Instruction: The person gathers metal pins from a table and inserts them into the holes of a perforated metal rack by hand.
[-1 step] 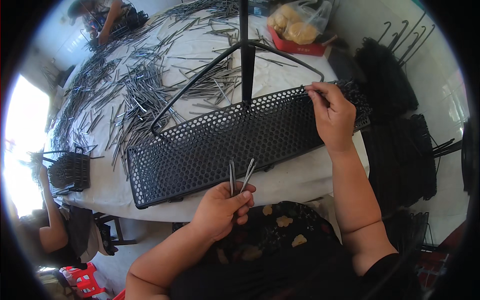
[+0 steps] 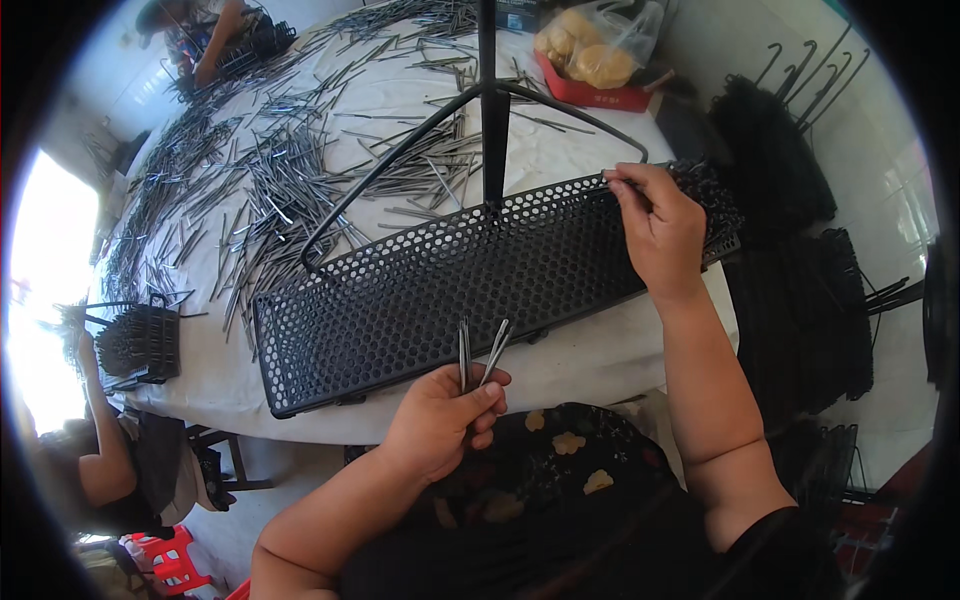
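Note:
A long black perforated metal rack (image 2: 450, 295) lies slantwise before me, its surface full of round holes. My left hand (image 2: 450, 415) is closed around several thin silvery metal rods (image 2: 465, 355), whose tips fan upward in front of the rack's near edge. At the rack's far edge, toward its right end, my right hand (image 2: 660, 220) pinches a thin rod; only a small tip shows beside the fingers, and the rest is hidden. Rods standing close together (image 2: 710, 195) fill the right end of the rack, partly behind my right hand.
Loose metal rods (image 2: 290, 180) lie heaped over the white-covered table (image 2: 590, 345). An upright black post with bent arms (image 2: 493, 140) rises behind the rack. A red tray (image 2: 600, 95) holds a bagged yellowish item. Black racks (image 2: 800, 310) stand at right. Two people work at left, near a small black basket (image 2: 140, 340).
My right hand has shifted slightly left along the rack's far edge. My left hand and its rods have stayed in place.

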Demonstrator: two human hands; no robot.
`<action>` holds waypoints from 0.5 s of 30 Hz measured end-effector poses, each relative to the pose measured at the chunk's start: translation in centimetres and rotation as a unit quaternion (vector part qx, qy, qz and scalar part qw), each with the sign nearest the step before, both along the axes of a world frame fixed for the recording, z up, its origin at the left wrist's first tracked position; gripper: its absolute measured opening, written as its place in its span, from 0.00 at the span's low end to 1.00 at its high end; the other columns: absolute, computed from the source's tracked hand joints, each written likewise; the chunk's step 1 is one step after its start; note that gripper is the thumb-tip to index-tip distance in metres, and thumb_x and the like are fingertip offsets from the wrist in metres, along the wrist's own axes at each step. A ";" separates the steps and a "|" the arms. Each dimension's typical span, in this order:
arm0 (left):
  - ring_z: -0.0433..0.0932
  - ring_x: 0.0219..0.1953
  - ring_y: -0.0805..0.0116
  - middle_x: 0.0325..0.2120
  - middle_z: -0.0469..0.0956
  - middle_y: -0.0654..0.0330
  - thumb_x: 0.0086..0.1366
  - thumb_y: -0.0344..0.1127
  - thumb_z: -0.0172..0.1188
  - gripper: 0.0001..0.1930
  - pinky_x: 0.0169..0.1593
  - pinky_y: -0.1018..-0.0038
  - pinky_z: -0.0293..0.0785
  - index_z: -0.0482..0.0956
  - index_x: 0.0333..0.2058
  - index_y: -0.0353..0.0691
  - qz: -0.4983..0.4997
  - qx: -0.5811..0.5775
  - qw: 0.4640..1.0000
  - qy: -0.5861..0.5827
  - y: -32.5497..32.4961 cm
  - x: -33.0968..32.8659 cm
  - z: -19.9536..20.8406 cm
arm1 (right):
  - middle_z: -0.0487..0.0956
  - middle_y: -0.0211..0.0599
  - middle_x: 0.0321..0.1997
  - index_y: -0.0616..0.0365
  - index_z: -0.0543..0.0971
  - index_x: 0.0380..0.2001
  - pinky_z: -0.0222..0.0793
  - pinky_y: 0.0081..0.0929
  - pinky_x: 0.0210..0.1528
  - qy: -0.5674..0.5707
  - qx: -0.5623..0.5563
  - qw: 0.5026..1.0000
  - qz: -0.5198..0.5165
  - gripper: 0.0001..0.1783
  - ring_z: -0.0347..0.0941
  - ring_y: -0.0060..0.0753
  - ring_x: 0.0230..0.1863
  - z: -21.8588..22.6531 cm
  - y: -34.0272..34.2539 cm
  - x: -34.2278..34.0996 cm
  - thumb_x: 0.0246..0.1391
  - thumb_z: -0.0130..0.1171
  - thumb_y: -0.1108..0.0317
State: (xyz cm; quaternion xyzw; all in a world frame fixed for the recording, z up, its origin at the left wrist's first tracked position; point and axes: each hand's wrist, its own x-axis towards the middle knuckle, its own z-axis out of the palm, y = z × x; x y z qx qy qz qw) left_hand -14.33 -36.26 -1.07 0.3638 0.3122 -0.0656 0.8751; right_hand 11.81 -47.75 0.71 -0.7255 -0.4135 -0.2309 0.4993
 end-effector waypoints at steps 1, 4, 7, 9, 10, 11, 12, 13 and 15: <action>0.65 0.22 0.78 0.27 0.72 0.62 0.67 0.28 0.53 0.07 0.23 0.81 0.61 0.73 0.42 0.34 -0.009 0.019 1.000 0.009 0.1 0.0 -0.1 | 0.82 0.40 0.32 0.60 0.78 0.36 0.74 0.26 0.36 -0.021 -0.027 0.999 0.000 0.07 0.80 0.37 0.32 -0.2 0.5 0.2 0.51 0.61 0.76; 0.66 0.22 0.79 0.27 0.73 0.63 0.68 0.30 0.53 0.07 0.23 0.81 0.62 0.73 0.42 0.34 -0.018 0.038 0.999 0.018 0.2 -0.2 -0.2 | 0.82 0.37 0.30 0.58 0.80 0.34 0.72 0.32 0.37 -0.097 -0.090 0.991 -0.018 0.07 0.77 0.41 0.32 0.5 1.6 1.2 0.50 0.62 0.73; 0.66 0.22 0.78 0.27 0.74 0.63 0.69 0.31 0.51 0.08 0.22 0.82 0.62 0.74 0.43 0.35 -0.022 0.051 0.998 0.012 0.2 0.0 0.2 | 0.81 0.36 0.29 0.56 0.81 0.33 0.69 0.36 0.37 -0.163 -0.150 0.974 -0.046 0.06 0.75 0.41 0.34 1.0 2.2 2.5 0.48 0.63 0.71; 0.67 0.22 0.78 0.28 0.74 0.62 0.70 0.32 0.50 0.08 0.22 0.82 0.62 0.74 0.43 0.35 -0.023 0.055 0.998 0.010 0.0 -0.1 0.1 | 0.81 0.35 0.30 0.56 0.82 0.32 0.68 0.37 0.37 -0.173 -0.174 0.968 -0.057 0.06 0.75 0.41 0.35 1.0 2.1 2.7 0.48 0.63 0.70; 0.67 0.22 0.78 0.28 0.75 0.62 0.71 0.33 0.49 0.08 0.22 0.82 0.62 0.74 0.42 0.36 -0.024 0.059 0.998 0.007 0.0 -0.2 0.1 | 0.81 0.35 0.30 0.56 0.82 0.32 0.68 0.37 0.38 -0.172 -0.192 0.964 -0.057 0.06 0.75 0.40 0.36 0.8 2.0 2.7 0.48 0.63 0.71; 0.67 0.22 0.78 0.28 0.75 0.62 0.71 0.33 0.49 0.08 0.22 0.82 0.62 0.74 0.42 0.36 -0.023 0.059 0.998 0.007 -0.1 -0.1 0.2 | 0.81 0.35 0.31 0.57 0.82 0.32 0.68 0.36 0.38 -0.171 -0.211 0.961 -0.058 0.06 0.75 0.40 0.37 0.7 1.9 2.5 0.48 0.63 0.71; 0.66 0.22 0.79 0.28 0.74 0.63 0.71 0.33 0.48 0.08 0.22 0.83 0.61 0.74 0.42 0.37 -0.023 0.061 0.998 0.014 -0.1 -0.2 0.3 | 0.81 0.35 0.31 0.57 0.82 0.32 0.68 0.36 0.38 -0.170 -0.212 0.961 -0.056 0.06 0.75 0.40 0.37 0.8 1.7 2.1 0.48 0.63 0.71; 0.64 0.22 0.80 0.27 0.73 0.64 0.71 0.33 0.47 0.08 0.22 0.84 0.59 0.74 0.42 0.37 -0.023 0.062 0.998 0.020 -0.2 -0.2 0.3 | 0.81 0.36 0.32 0.57 0.81 0.31 0.69 0.35 0.39 -0.184 -0.174 0.966 -0.050 0.06 0.75 0.40 0.37 1.2 1.5 1.6 0.47 0.64 0.72; 0.62 0.21 0.81 0.27 0.72 0.65 0.72 0.33 0.47 0.08 0.22 0.84 0.58 0.73 0.42 0.38 -0.013 0.049 0.999 0.006 -0.1 -0.3 0.0 | 0.81 0.37 0.33 0.58 0.81 0.31 0.69 0.34 0.41 -0.193 -0.135 0.971 -0.038 0.06 0.75 0.40 0.37 1.4 0.9 -0.4 0.47 0.64 0.74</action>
